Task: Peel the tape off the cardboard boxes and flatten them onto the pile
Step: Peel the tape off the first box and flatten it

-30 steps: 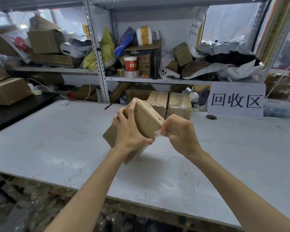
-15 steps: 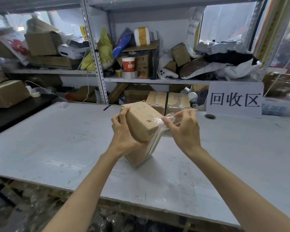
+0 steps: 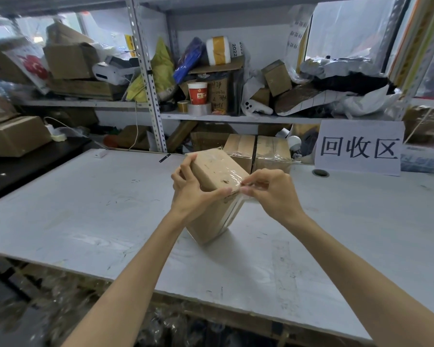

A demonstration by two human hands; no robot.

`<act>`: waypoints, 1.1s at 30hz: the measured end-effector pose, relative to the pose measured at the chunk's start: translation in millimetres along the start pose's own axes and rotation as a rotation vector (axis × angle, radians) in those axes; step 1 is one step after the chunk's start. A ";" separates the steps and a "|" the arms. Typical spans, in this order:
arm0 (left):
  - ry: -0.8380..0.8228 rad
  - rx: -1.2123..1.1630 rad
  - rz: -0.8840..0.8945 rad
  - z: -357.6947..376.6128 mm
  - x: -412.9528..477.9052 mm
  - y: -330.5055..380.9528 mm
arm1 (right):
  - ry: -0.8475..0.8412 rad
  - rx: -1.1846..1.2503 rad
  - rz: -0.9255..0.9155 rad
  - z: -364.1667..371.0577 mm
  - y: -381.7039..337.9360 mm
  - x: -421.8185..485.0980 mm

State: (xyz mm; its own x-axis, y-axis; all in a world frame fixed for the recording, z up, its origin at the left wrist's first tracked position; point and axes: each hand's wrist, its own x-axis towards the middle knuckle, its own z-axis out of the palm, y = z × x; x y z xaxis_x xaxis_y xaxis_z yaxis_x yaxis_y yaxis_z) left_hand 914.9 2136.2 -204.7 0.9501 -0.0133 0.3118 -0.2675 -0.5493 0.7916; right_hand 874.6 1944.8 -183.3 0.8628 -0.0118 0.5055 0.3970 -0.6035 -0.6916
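Here, the left hand (image 3: 189, 190) grips the tilted cardboard box (image 3: 216, 194); the right hand (image 3: 271, 189) pinches clear tape (image 3: 238, 177) at its right edge.

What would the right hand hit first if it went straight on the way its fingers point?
The right hand points left, pinching tape at the upper edge of the box. Straight on, it would press into that box, then probably the thumb of the left hand along that edge; depth is unclear.
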 end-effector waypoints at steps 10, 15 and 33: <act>-0.076 0.024 -0.015 3.8 17.4 1.8 | 0.143 -0.146 0.007 -2.8 2.8 0.4; -0.059 0.044 0.064 13.5 8.5 2.0 | -0.059 -0.324 0.031 -1.0 -6.6 2.8; -0.083 0.146 0.072 14.4 0.2 12.5 | 0.119 -0.266 0.047 4.3 0.1 -4.5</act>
State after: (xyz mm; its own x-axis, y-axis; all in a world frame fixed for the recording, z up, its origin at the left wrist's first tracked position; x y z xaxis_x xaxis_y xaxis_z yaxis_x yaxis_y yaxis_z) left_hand 914.1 2117.3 -202.3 0.9410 -0.1228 0.3154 -0.3148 -0.6599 0.6822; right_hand 872.1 1948.3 -187.9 0.8293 -0.1282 0.5439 0.2480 -0.7878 -0.5638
